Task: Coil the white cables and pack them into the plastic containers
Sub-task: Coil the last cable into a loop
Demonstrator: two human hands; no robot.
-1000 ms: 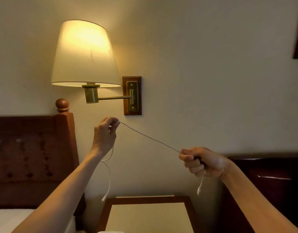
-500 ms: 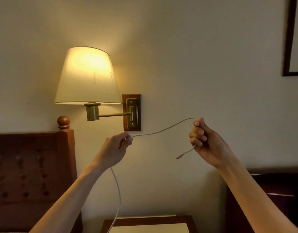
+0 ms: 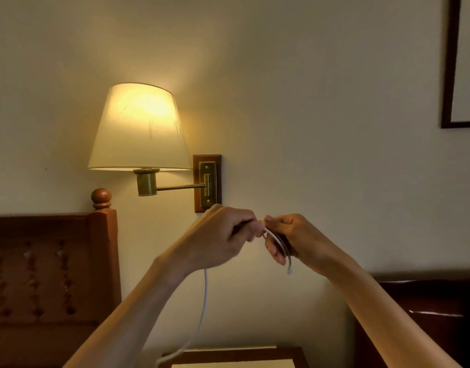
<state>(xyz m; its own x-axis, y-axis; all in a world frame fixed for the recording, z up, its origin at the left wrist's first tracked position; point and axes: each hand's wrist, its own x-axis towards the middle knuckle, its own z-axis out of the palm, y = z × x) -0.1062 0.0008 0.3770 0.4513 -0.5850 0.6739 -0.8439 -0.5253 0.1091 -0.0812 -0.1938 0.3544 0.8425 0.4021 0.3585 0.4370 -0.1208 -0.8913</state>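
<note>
Cable [image 3: 205, 301] pinched by left hand [image 3: 223, 235]; right hand [image 3: 289, 237] grips its loops, hands touching.

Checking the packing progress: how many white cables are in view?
1: a white cable held between left hand and right hand; others may be out of view.

A lit wall lamp [image 3: 138, 128] hangs on the cream wall [image 3: 308, 102], between a wooden headboard [image 3: 50, 264] and a framed picture [image 3: 462, 62].
</note>
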